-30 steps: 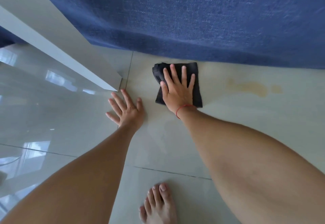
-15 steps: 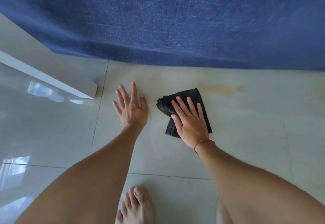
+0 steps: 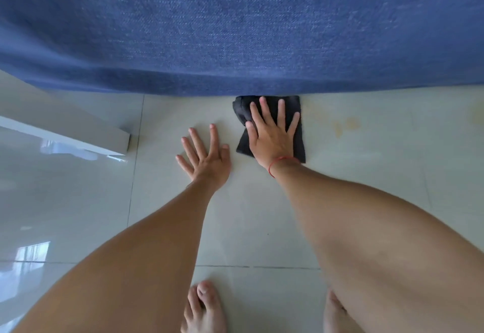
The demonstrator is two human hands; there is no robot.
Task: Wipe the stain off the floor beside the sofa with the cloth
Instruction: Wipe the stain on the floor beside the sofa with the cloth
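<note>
A folded black cloth (image 3: 295, 109) lies on the pale floor tiles, its far edge touching the base of the blue sofa (image 3: 235, 31). My right hand (image 3: 271, 140) presses flat on the cloth with fingers spread; a red string is around its wrist. A faint yellowish stain (image 3: 345, 124) marks the tile just right of the cloth, apart from it. My left hand (image 3: 207, 157) rests flat on the bare floor to the left of the cloth, fingers apart, holding nothing.
A white furniture panel (image 3: 65, 128) juts in from the left and ends near the sofa's corner. My bare feet (image 3: 204, 309) stand at the bottom edge. Another faint mark (image 3: 478, 115) shows at the far right. Glossy tiles spread to the left.
My right hand has slid the cloth away from me, up against the sofa's base. The stain to its right looks fainter. My left hand stays planted on the floor.
</note>
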